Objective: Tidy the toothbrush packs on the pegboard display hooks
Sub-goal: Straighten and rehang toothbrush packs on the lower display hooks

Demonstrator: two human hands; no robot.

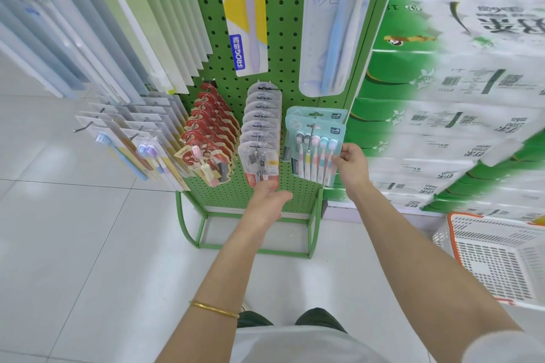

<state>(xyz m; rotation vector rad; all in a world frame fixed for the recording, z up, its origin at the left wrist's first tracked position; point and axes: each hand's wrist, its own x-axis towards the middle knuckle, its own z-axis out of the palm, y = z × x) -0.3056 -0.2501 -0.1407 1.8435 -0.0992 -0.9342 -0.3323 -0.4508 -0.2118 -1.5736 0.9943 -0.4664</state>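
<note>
Two hands up at the green pegboard stand (283, 23), person standing right in front of it. The right hand (351, 163) pinches the right edge of the front five-brush pack (315, 153), thumb on the face, fingers behind. That pack hangs on a hook (311, 132) in the bottom row, rightmost column, tilted a bit, with a second teal pack (317, 113) behind it on the same hook.

The left hand (269, 200) is loose and wide, palm turned up, holding nothing. Its fingertips sit at the lower edge of the front clear pack (259, 162); touching or just short, cannot tell. That clear pack heads a row of clear packs (261, 115) on the middle hook. Just left of them is a row of red packs (211, 127), fanned out on their hook. Long single-brush packs (247, 9) hang higher up the board.

A gold bangle (213, 309) is on the left wrist. A white and orange basket (498, 259) sits on the tile floor (73, 230) to the right, near stacked tissue bales (472, 97).
</note>
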